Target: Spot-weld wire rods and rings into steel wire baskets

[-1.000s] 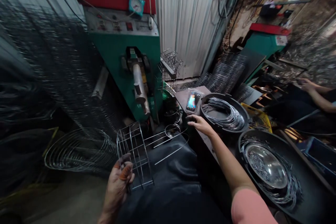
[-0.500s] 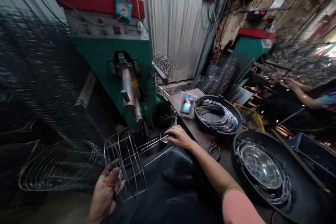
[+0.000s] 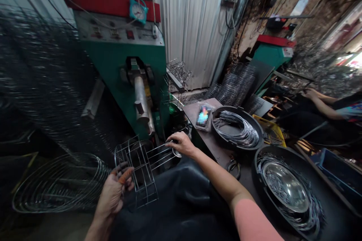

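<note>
My left hand (image 3: 117,186), with orange wrapping on a finger and the thumb, closes round the left side of a small wire rack (image 3: 144,173) of crossed metal rods. My right hand (image 3: 181,143) pinches the far end of straight wire rods (image 3: 160,154) that reach from the rack's right side. Whether these rods are joined to the rack I cannot tell. The rack is above the dark apron (image 3: 181,192) on my lap. Just beyond it stands a green machine (image 3: 113,67) with a metal electrode arm (image 3: 141,99) pointing down toward the rack.
Nested wire frames (image 3: 60,184) lie at left. On the right, a dark tray (image 3: 236,145) of wire rings and a phone (image 3: 203,116) rest on a table (image 3: 215,151). A larger tray (image 3: 261,190) holds a steel bowl (image 3: 285,188). Another person's arm (image 3: 322,105) shows far right.
My right hand has moved left, closer to the rack, with the rods. The rods show more spread apart. My left hand keeps its hold, and the view has shifted slightly.
</note>
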Motion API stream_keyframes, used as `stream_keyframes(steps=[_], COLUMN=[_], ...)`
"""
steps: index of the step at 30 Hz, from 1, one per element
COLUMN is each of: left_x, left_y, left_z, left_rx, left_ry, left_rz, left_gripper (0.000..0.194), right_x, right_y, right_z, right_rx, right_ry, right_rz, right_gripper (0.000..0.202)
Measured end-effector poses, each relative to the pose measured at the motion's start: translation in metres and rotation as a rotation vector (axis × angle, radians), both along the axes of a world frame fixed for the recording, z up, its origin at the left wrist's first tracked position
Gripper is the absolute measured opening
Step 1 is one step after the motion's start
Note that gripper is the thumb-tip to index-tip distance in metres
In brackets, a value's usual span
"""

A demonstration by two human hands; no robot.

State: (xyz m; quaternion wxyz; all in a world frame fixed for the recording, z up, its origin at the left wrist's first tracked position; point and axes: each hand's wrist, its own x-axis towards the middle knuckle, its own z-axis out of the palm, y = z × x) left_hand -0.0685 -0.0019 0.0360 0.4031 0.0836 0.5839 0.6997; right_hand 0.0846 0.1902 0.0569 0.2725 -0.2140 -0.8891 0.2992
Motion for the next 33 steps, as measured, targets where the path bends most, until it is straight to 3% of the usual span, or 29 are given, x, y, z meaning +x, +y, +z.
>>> stream_keyframes(steps=[6,19,28,33], left_x=[-0.007,-0.020,-0.030,-0.030], left_y=[0.024,0.053,0.048,0.047], left_z=[-0.005,-0.010,-0.021,-0.016], left_rx=[0.009,0.040,0.075,0.042], left_ry=[0.071,0.014,-0.023,-0.025], left_rz=[-0.006,0.021,0.000,0.017], left_gripper=[0.056,0.059,0.048,0.047], right_x=[-0.014,-0.041,-0.050,-0.053], right_y=[0.014,0.033,0.018,0.019], right_z=[-0.009,-0.022,-0.020,-0.025], right_rx=[-0.047,-0.029,0.185,0.171], right_ry=[0.047,-0.016,-0.104,-0.131], right_rz=[-0.045,-0.062,-0.093,-0.076], right_gripper=[0.017,0.022,0.023,0.023])
